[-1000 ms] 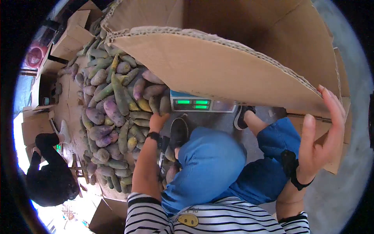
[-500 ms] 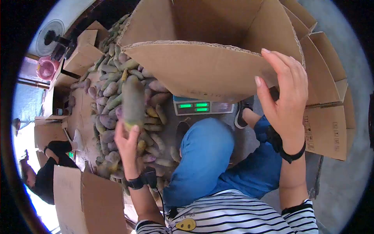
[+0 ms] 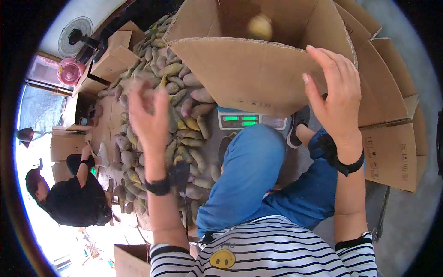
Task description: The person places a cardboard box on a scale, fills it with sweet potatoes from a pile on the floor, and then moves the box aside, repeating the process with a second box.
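Note:
My left hand (image 3: 150, 115), blurred by motion, is over the heap of long green and purplish vegetables (image 3: 191, 142). Its thumb and fingers are apart with nothing between them. A tall cardboard box (image 3: 249, 74) stands open at the top in front of me. Inside it, a blurred vegetable (image 3: 260, 27) shows its pale yellow rounded end. At the box's near right rim is my right hand (image 3: 336, 85), fingers spread, fingertips right by the cardboard edge. Below the box, a scale (image 3: 251, 121) shows green lit digits.
More cardboard boxes (image 3: 390, 147) line the right side. To the left sits a person in black (image 3: 76, 198), near another box (image 3: 131, 261). A fan (image 3: 76, 39) and a pink basin (image 3: 70, 71) are at the back left. My knee (image 3: 254, 157) is just below the scale.
My left hand has let go of the long green vegetable and moved up and away from the box. A vegetable now shows inside the box. My right hand stays at the rim.

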A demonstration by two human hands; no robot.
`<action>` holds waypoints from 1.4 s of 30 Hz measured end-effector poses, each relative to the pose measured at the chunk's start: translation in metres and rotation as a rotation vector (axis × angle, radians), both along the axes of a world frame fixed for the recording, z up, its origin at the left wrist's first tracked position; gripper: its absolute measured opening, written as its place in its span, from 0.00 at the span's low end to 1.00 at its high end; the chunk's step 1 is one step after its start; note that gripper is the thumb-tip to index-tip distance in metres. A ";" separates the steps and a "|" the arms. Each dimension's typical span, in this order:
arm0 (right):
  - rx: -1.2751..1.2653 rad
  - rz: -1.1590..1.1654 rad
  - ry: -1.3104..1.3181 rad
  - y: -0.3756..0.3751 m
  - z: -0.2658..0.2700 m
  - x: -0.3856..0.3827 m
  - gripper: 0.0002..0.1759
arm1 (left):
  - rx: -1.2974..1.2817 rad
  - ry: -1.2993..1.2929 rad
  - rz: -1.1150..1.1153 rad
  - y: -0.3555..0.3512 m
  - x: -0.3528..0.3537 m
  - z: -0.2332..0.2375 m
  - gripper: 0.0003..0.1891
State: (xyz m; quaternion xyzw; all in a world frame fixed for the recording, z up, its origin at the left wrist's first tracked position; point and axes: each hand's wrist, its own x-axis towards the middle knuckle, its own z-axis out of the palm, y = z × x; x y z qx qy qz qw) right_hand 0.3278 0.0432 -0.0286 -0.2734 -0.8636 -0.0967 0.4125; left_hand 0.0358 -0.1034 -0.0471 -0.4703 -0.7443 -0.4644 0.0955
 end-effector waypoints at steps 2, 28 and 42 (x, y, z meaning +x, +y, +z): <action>-0.011 0.025 -0.005 0.000 0.000 -0.001 0.23 | -0.483 -0.147 -0.008 -0.046 -0.007 -0.063 0.21; -0.075 -0.124 -0.040 -0.005 -0.001 -0.017 0.17 | -1.050 -0.428 0.626 -0.351 -0.123 -0.334 0.34; -0.011 -0.204 -0.034 -0.001 -0.004 -0.023 0.16 | -1.217 -0.254 0.658 -0.328 -0.122 -0.342 0.36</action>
